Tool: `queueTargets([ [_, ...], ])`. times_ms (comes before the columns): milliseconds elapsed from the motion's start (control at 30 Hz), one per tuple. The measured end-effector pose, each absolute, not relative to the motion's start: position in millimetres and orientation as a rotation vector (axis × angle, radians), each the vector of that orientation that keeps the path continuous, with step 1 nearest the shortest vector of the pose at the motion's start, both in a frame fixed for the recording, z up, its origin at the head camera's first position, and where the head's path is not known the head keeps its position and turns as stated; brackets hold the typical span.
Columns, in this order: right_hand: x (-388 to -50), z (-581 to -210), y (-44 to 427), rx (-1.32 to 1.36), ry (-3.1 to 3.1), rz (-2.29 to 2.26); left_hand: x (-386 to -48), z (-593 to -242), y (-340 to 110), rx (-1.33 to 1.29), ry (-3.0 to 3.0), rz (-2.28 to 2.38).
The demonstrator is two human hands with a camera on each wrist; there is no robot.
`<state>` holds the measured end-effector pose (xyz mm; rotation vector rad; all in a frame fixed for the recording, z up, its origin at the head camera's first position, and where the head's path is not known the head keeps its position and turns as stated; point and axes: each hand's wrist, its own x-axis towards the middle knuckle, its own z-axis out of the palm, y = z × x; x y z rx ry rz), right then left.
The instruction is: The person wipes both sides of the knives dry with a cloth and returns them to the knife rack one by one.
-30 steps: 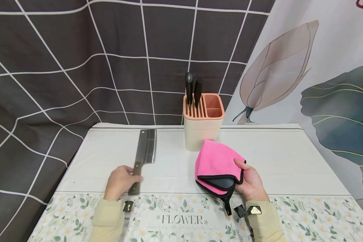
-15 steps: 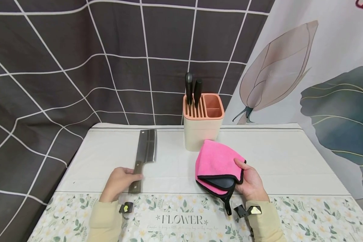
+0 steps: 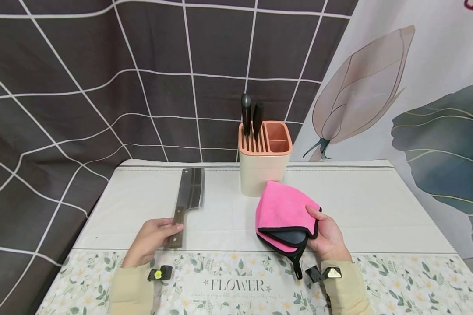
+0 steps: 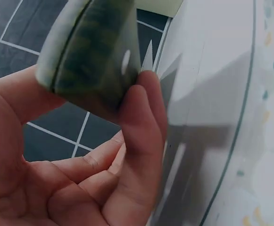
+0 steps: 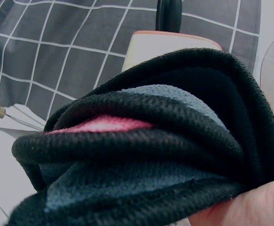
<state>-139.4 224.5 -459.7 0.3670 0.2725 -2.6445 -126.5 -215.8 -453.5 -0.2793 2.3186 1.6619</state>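
On the left, my left hand [image 3: 150,240] pinches the wooden handle [image 3: 177,229] of a cleaver between thumb and fingers. Its broad steel blade [image 3: 190,188] points away from me, toward the back of the table. In the left wrist view the butt of the cleaver handle [image 4: 94,52] fills the space between thumb and fingertips, with shadows on the cloth beyond. My right hand [image 3: 328,236] grips a folded pink towel [image 3: 285,208] by its right side, thumb on top. In the right wrist view the towel's layered black edges [image 5: 127,146] and grey inner side show; most of that hand is hidden.
Behind the towel stands a cream knife block [image 3: 262,175] with an orange slotted top. Two black-handled knives [image 3: 246,113] stand in its slots. A dark gridded curtain [image 3: 153,87] hangs behind the table, whose white cloth [image 3: 351,201] has a floral front strip.
My left wrist has turned and shifted left and toward me. The cleaver's handle end appears slightly higher, while the blade stays almost in place. My right hand and the towel have barely moved.
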Motion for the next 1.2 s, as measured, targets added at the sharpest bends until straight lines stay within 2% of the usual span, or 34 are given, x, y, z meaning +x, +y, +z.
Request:
queueTargets([
  [333,-139,-459,226,0.264,0.193,-2.624,-125,-451,-218,-0.276,2.273,1.751],
  [1200,-136,-449,226,0.355,0.219,-2.68,-113,-423,-253,-0.103,2.192,1.861],
])
